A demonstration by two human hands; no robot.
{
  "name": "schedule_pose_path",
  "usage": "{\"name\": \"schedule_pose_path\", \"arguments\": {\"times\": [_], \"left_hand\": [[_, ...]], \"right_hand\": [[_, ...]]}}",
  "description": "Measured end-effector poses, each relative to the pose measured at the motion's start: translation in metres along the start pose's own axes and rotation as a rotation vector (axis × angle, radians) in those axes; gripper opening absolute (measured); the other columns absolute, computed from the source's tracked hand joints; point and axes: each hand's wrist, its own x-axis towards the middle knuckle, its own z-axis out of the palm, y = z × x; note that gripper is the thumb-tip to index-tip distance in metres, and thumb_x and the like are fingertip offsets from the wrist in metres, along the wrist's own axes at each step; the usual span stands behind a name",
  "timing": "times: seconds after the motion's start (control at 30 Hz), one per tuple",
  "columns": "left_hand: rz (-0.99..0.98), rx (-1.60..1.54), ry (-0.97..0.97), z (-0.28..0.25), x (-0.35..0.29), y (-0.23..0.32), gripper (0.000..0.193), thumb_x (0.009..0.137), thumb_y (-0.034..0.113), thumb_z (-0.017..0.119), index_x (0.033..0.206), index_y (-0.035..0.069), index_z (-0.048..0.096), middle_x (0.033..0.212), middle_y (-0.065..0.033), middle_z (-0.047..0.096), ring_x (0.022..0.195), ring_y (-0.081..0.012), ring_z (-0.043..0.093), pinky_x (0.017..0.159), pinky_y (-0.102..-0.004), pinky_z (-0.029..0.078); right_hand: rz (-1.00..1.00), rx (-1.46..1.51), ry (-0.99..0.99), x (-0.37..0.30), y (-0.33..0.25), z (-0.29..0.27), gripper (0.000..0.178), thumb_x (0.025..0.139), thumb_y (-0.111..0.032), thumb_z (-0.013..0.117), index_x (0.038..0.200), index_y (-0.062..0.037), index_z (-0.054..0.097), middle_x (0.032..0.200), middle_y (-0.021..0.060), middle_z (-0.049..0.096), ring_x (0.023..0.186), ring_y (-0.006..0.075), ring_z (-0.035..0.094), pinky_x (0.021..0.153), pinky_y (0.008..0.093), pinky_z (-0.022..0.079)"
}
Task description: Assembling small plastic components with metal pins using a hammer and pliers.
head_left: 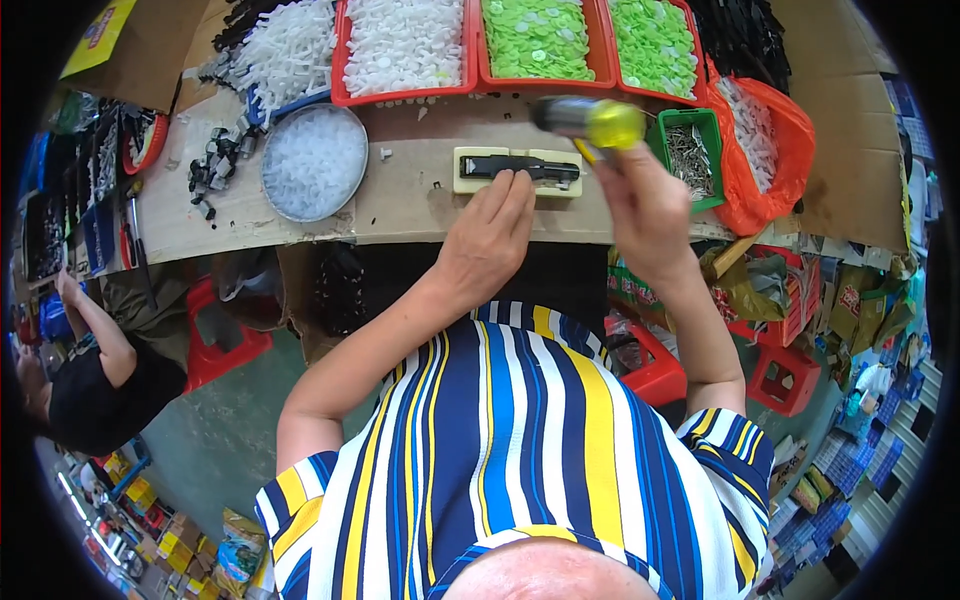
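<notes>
A long black plastic part (490,166) lies in a cream block-shaped holder (466,184) near the middle of the bench. My left hand (488,232) rests at its near edge, fingers pressed together against the black part. My right hand (648,212) is raised to the right of the holder, closed around a black-and-yellow hand tool (612,124). Motion smears the tool, so its exact kind is unclear; its dark end points left, above the holder. A green bin of small metal pins or screws (707,130) stands just beyond my right hand.
Red trays hold white pieces (405,45) and green discs (535,40) along the back. A round metal dish (315,162) of translucent pieces and loose black clips (215,165) lie left. An orange bag (790,160) stands right. Another person (100,375) sits far left.
</notes>
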Motion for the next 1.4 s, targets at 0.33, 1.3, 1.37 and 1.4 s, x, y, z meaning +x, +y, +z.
{"name": "schedule_pose_path", "arguments": {"times": [0.33, 1.3, 1.37, 1.4], "left_hand": [[0.053, 0.054, -0.007, 0.007, -0.010, -0.002, 0.043, 0.076, 0.007, 0.057, 0.112, -0.015, 0.062, 0.122, -0.0265, 0.058, 0.120, -0.0367, 0.055, 0.101, -0.0364, 0.048], [0.057, 0.007, 0.075, 0.010, 0.009, -0.020, 0.032, 0.076, -0.002, 0.066, 0.107, -0.012, 0.064, 0.111, -0.0207, 0.062, 0.108, -0.0347, 0.061, 0.092, -0.0393, 0.053], [0.062, 0.005, 0.075, 0.010, 0.009, -0.020, 0.032, 0.076, -0.001, 0.066, 0.106, -0.012, 0.064, 0.110, -0.0206, 0.062, 0.107, -0.0344, 0.061, 0.091, -0.0392, 0.053], [0.058, 0.005, 0.076, 0.010, 0.008, -0.020, 0.032, 0.076, -0.002, 0.067, 0.106, -0.012, 0.064, 0.109, -0.0204, 0.062, 0.107, -0.0344, 0.061, 0.091, -0.0391, 0.053]], "right_hand": [[0.038, -0.158, -0.399, 0.006, -0.002, 0.029, 0.045, 0.087, -0.009, 0.062, 0.132, -0.0087, 0.054, 0.082, 0.0167, 0.065, 0.071, 0.0363, 0.066, 0.062, 0.0461, 0.053], [0.267, -0.076, 0.010, -0.047, 0.009, -0.020, 0.027, 0.091, -0.006, 0.063, 0.117, 0.0001, 0.062, 0.095, 0.0217, 0.068, 0.079, 0.0381, 0.067, 0.067, 0.0429, 0.054], [0.269, -0.136, -0.137, -0.058, 0.022, -0.014, 0.029, 0.091, -0.007, 0.063, 0.119, -0.0016, 0.061, 0.095, 0.0211, 0.068, 0.080, 0.0379, 0.067, 0.068, 0.0434, 0.053], [0.369, -0.233, -0.309, -0.060, 0.021, -0.015, 0.031, 0.091, -0.009, 0.063, 0.122, -0.0049, 0.060, 0.097, 0.0207, 0.068, 0.083, 0.0378, 0.068, 0.070, 0.0441, 0.053]]}}
